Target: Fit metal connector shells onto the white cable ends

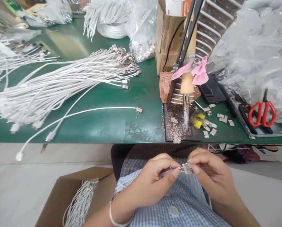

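Both my hands are held close together over my lap, below the edge of the green table [112, 126]. My left hand [152, 179] pinches the end of a thin white cable [165, 172]. My right hand [208, 176] pinches a small metal connector shell [187, 168] at that cable's tip. The fingers of both hands are closed in a pinch. A soldering iron [187, 85] with a wooden handle stands on a holder on the table just above my hands.
A large bundle of white cables [67, 78] with metal connectors lies across the table's left. One single cable [95, 111] lies apart. Red-handled scissors [261, 112], loose metal shells [222, 119], plastic bags and a cardboard box [166, 34] sit right. A floor box [81, 198] holds cables.
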`<state>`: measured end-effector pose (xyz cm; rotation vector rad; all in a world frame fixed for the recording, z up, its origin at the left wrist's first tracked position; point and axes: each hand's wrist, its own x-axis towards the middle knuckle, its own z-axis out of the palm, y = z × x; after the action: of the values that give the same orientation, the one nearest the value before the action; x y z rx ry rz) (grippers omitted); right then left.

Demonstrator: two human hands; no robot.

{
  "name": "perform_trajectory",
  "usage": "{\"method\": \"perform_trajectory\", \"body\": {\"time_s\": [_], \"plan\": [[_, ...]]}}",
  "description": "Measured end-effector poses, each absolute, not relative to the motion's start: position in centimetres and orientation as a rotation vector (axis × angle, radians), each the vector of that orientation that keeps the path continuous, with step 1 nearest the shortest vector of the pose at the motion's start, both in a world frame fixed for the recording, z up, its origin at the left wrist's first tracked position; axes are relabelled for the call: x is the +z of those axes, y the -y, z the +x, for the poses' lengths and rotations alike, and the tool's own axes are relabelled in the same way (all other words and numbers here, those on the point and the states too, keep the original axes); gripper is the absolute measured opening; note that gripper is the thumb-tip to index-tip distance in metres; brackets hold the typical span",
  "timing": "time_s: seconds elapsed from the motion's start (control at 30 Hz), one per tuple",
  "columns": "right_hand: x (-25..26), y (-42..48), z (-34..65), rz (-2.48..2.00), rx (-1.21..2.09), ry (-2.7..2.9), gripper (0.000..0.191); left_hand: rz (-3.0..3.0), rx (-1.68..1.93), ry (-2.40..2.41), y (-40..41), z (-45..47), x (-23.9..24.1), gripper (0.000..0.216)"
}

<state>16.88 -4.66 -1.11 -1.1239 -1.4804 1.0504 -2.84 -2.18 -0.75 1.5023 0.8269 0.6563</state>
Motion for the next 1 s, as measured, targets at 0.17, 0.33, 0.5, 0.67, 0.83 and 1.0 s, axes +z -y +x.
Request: {"method": "perform_trajectory", "body": {"time_s": [0.17,0.33,0.5,0.67,0.83,1.0], "plan": [[-1.6,4.7,17.1,-1.124,1.061,1.548,0.014,1.553,0.663,-0.854,1.9,-3.0,-0.7,0.022],[-1.8,4.8,17.2,-1.176,1.131,1.569,0.009,1.687,0.641,-0.874,1.8,-3.3,0.0,0.019],[-1.6,4.7,17.2,-1.113,1.172,1.555,0.011,1.749,0.682,-0.916,1.7,-3.4,0.3,0.01],[-1.0,4.5,17.2,-1.144,1.159,1.595,0.01,1.903,0.798,-0.829,1.6,-3.6,0.2,0.016],[-0.5,4.2,17.5,-1.114,1.219,1.61,0.011,2.075,0.807,-0.785,1.5,-3.8,0.0,0.025],[-0.3,4.0,17.9,-1.123,1.286,1.652,0.015,2.254,0.782,-0.783,1.0,-3.9,0.3,0.025]]}}
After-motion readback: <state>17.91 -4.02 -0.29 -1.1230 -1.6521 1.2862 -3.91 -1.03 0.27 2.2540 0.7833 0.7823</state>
